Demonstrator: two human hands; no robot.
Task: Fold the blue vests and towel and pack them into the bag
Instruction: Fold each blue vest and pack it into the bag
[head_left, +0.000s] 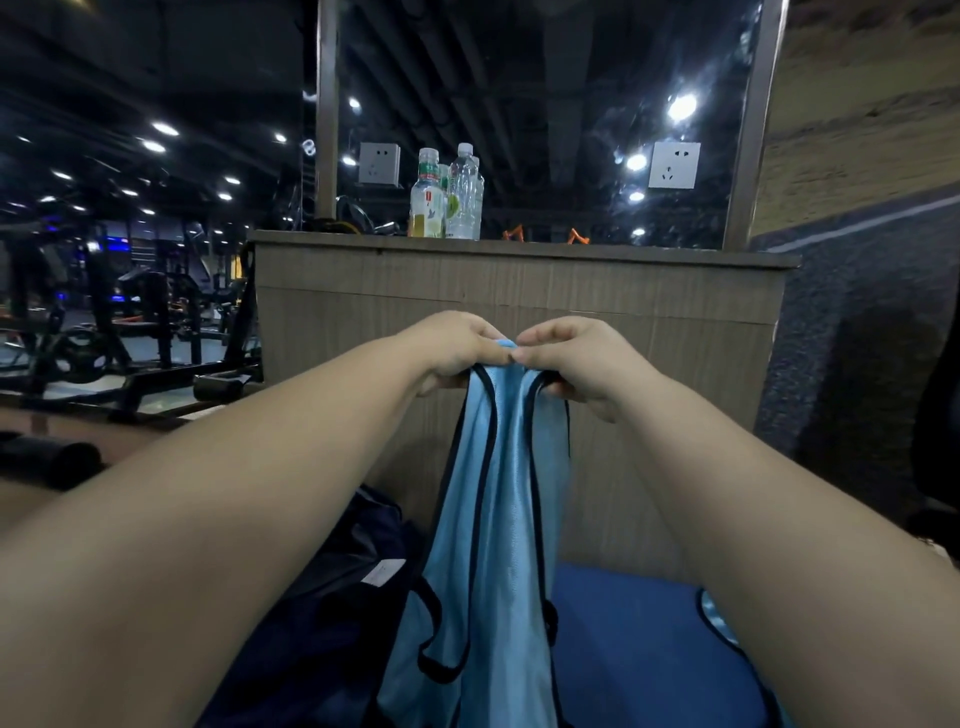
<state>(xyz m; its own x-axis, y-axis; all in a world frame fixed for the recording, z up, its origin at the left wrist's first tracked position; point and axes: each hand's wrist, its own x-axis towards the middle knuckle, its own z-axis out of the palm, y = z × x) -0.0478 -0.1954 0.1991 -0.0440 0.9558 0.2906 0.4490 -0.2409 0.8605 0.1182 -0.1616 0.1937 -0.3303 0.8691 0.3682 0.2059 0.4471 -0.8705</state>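
Both grips pinch shut on the shoulder straps of a light blue mesh vest with dark trim (493, 519), the left hand (457, 348) and right hand (576, 358) meeting knuckle to knuckle as the garment hangs lengthwise. Beneath it lie a dark navy fabric bag (332, 597) and a blue padded mat (639, 649). Slippery fabric could slide from either pinch, skewing the fold. Beyond, two clear plastic bottles (447, 195) stand on a wood-grain worktop (519, 270).

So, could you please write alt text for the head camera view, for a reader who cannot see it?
Two bare hands, left hand and right hand, pinch the top of a light blue vest and hold it hanging in front of a wooden counter. A dark bag lies below left; two bottles stand on the counter.
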